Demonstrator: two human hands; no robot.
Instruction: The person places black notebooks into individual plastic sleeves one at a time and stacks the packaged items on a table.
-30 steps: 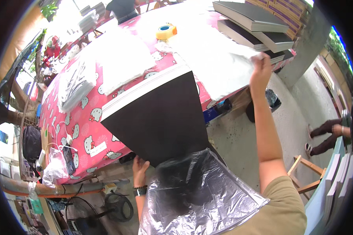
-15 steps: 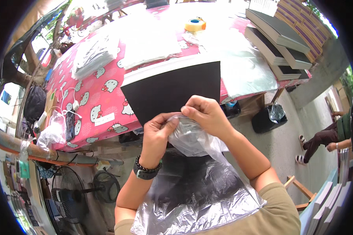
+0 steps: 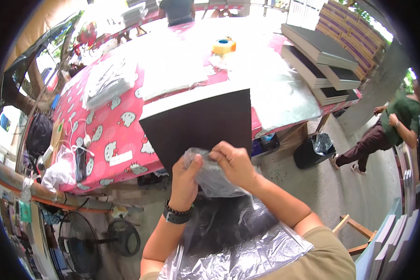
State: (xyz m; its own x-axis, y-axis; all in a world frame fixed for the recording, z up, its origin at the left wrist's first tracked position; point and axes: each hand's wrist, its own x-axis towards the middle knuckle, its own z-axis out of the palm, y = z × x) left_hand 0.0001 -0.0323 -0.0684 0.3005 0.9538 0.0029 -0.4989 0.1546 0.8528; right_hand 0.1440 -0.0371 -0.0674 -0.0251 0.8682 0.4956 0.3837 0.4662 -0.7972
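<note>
Grip: left hand (image 3: 184,179), right hand (image 3: 235,163) both pinched on clear plastic bag (image 3: 210,179), before black panel (image 3: 198,126).

The board (image 3: 200,123) leans against the near edge of the worktop (image 3: 112,140), and just before it the left hand (image 3: 184,179) and right hand (image 3: 235,163) meet on the top of a plastic bag (image 3: 210,177) that hangs down in front of the person. On the worktop behind the board lies a tape roll (image 3: 224,45), with a pile of bags (image 3: 108,81) to its left and stacked boards (image 3: 322,58) at the right end. A fan (image 3: 81,240) stands on the floor under the worktop's left part, and a bin (image 3: 312,150) sits on the floor to the right.
</note>
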